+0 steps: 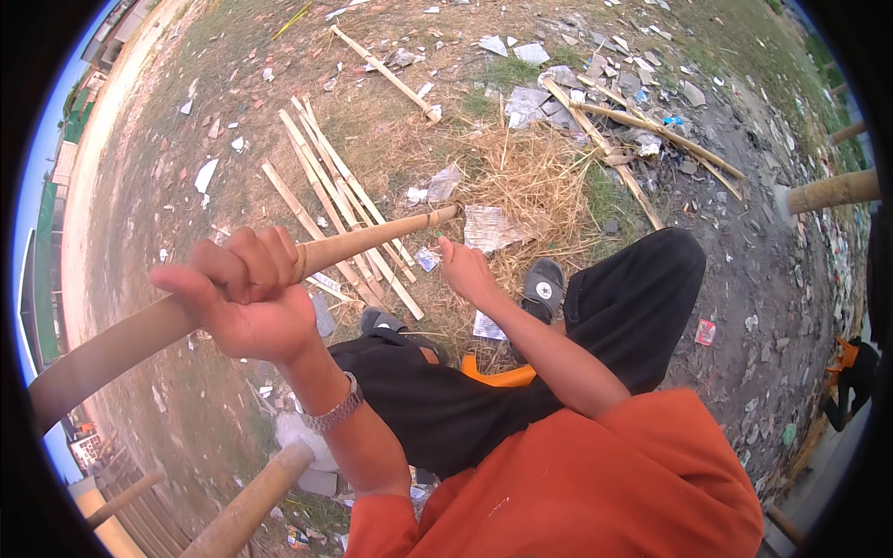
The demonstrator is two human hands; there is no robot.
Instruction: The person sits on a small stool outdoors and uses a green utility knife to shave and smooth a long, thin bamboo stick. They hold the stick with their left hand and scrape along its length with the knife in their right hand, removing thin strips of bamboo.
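Note:
My left hand [256, 293] is closed round a long bamboo pole [372, 234], its thumb stretched out along it. The pole slants from the far left edge to its dark cut end, close to my right hand [468, 272]. My right hand is a fist with the thumb on top; its palm side is hidden, so whatever it may grip does not show. Beneath the pole, several split bamboo strips [326, 186] lie on the ground. Dry straw [539, 186] is heaped just beyond my right hand.
More bamboo strips [642, 126] lie across rubble at the far right, and one strip [386, 73] lies farther off. Thick bamboo posts stand at lower left [246, 502] and right [833, 192]. Orange plastic [498, 374] shows between my legs. Another person [851, 377] is at the right edge.

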